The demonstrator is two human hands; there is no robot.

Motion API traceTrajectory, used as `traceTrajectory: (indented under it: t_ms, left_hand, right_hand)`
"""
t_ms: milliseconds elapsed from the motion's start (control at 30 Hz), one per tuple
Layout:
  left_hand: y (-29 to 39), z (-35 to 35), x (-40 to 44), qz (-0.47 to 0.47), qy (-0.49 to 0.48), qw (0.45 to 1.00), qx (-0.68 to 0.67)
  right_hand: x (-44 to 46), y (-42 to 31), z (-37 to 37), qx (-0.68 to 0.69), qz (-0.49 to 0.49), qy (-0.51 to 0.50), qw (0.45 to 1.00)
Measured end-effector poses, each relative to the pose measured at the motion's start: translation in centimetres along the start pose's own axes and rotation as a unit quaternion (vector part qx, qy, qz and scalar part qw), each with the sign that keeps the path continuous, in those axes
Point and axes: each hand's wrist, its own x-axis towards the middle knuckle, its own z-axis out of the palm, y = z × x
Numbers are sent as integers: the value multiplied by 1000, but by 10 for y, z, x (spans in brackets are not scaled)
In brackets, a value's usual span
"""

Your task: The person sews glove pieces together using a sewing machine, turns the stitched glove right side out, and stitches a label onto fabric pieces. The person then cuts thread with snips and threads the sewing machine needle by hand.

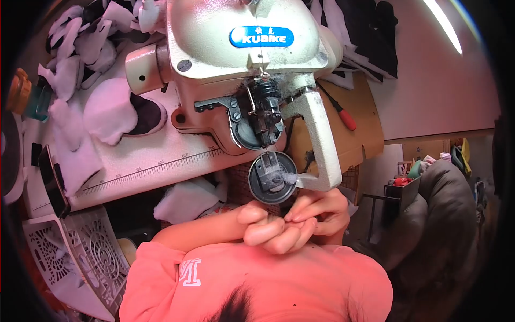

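My left hand (pixel 276 232) is in front of my chest, its fingers curled. My right hand (pixel 320 211) meets it there, thumb and fingertips pinched together against the left fingers. Whatever lies between the fingertips, if anything, is too small to make out. Just above both hands stands a cream sewing machine (pixel 212 53) with a blue brand label. Its round metal feed disc (pixel 272 177) has grey lint on it and is close to my fingers. Thread runs down the front of the machine head to the needle area.
Fluffy white and dark fabric pieces (pixel 115 110) lie on the table at left, near a ruler scale (pixel 161 162). A phone-like dark slab (pixel 55 180) stands at its edge. Below is a white plastic basket (pixel 80 257). A red-handled screwdriver (pixel 346 117) rests on cardboard (pixel 367 126).
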Motion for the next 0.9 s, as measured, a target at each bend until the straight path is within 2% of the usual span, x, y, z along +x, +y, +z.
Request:
traceTrajectory:
  t_ms: [33, 67, 133, 200, 267, 300, 333, 367, 400, 433, 467, 500, 533, 600, 633, 700, 767, 800, 867, 900]
  left_hand:
    - [6, -10, -15, -31, -7, 997, 69]
    - [8, -6, -11, -33, -6, 997, 74]
    - [13, 6, 2, -103, 8, 983, 152]
    - [12, -5, -4, -111, 7, 985, 134]
    - [8, -22, -7, -104, -89, 987, 81]
    - [-1, -36, -7, -79, -128, 988, 47]
    - [-7, -47, -3, -71, -145, 986, 39]
    - [-19, -55, -1, -80, -143, 986, 38]
    - [-36, -58, -3, -33, -148, 986, 63]
    - [-55, -61, -4, 15, -152, 984, 89]
    - [-70, -69, -2, 65, -155, 979, 114]
    - [-83, -79, 5, 42, -219, 963, 154]
    - [-96, -89, 13, 18, -282, 940, 192]
    - [-125, -95, 22, -5, -338, 903, 267]
    - [-141, -92, 25, -46, -348, 904, 244]
    - [-164, -89, 23, -92, -353, 904, 222]
    - [-176, -91, 18, -210, -325, 904, 181]
    - [-177, -91, 17, -215, -323, 904, 181]
    - [-178, -91, 16, -284, -309, 895, 150]
    - [-179, -91, 16, -288, -308, 894, 151]
  right_hand:
    - [-2, 6, 3, 19, 1, 27, 999]
    - [-5, 16, 5, 19, 5, 22, 1000]
    - [-11, 39, 10, 141, -62, 110, 982]
    - [-17, 47, 14, 180, -46, 144, 972]
    - [-27, 55, 10, 95, 5, 195, 976]
    - [-20, 41, 19, 86, 106, 306, 942]
    - [-17, 47, 14, -1, 126, 312, 941]
    - [-17, 60, 5, -74, 62, 283, 954]
    - [-14, 72, -3, -146, -4, 248, 958]
    - [-3, 72, -2, -152, -1, 247, 957]
    - [12, 69, 1, -233, -21, 237, 943]
    - [23, 67, 5, -313, -40, 224, 922]
    - [31, 68, 6, -318, -38, 222, 921]
    - [43, 72, 9, -273, -80, 223, 932]
    - [44, 77, 15, -277, -79, 219, 932]
    - [42, 87, 23, -141, 11, 322, 936]
    - [48, 88, 19, -166, 17, 296, 941]
    - [52, 87, 18, -186, 22, 273, 944]
    - [61, 84, 21, -172, 20, 290, 941]
    - [64, 84, 23, -208, -14, 294, 933]
